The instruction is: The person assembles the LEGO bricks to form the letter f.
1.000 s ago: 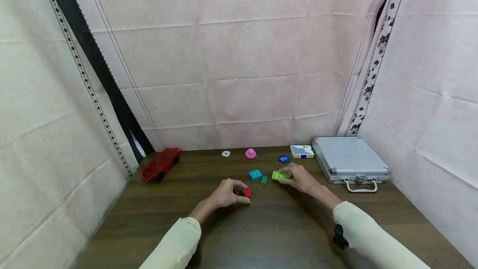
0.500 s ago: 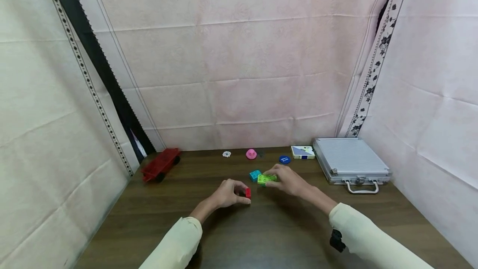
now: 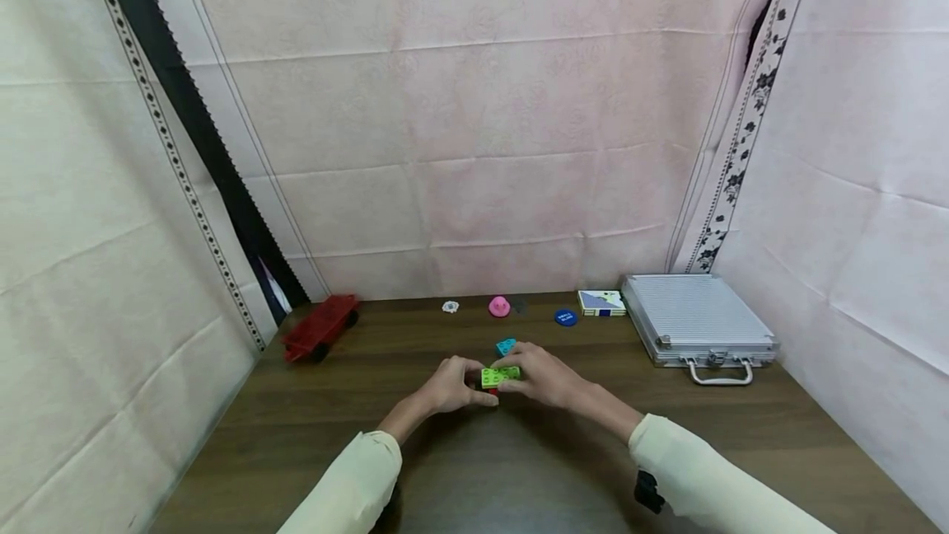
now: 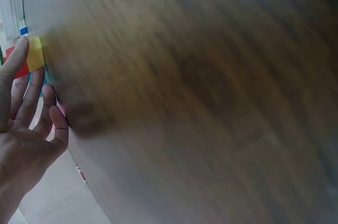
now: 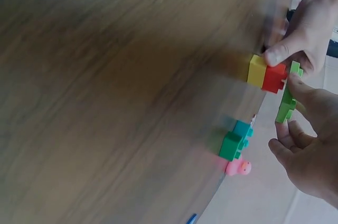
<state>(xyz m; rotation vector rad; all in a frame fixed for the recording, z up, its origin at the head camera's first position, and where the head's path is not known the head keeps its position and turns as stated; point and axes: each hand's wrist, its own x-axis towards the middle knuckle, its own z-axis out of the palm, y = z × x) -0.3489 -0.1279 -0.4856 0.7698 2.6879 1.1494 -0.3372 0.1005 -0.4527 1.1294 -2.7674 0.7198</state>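
Note:
In the head view my left hand [image 3: 447, 386] pinches a red toy brick [image 3: 493, 391] between thumb and fingers. The right wrist view shows that red brick [image 5: 273, 77] joined on top of a yellow brick [image 5: 257, 71], the pair upright at the table. My right hand [image 3: 544, 377] pinches a lime green brick [image 3: 492, 377], wide and flat, by its end. Its other end lies right over the red brick's studs, a narrow gap showing at the red brick [image 5: 273, 77]. A teal brick [image 3: 506, 346] and a green brick [image 5: 231, 146] stand just behind my right fingers.
At the back are a white piece [image 3: 450, 306], a pink rubber duck [image 3: 499, 306], a blue disc [image 3: 566, 317] and a small flat box [image 3: 601, 302]. A silver case [image 3: 697, 320] stands right, a red toy vehicle [image 3: 321, 328] left. Cloth walls enclose the wooden table [image 3: 460, 476].
My right hand has carried the lime green brick leftward and toward me, past the teal and green bricks, to above the red brick. The left hand has stayed put with the red brick.

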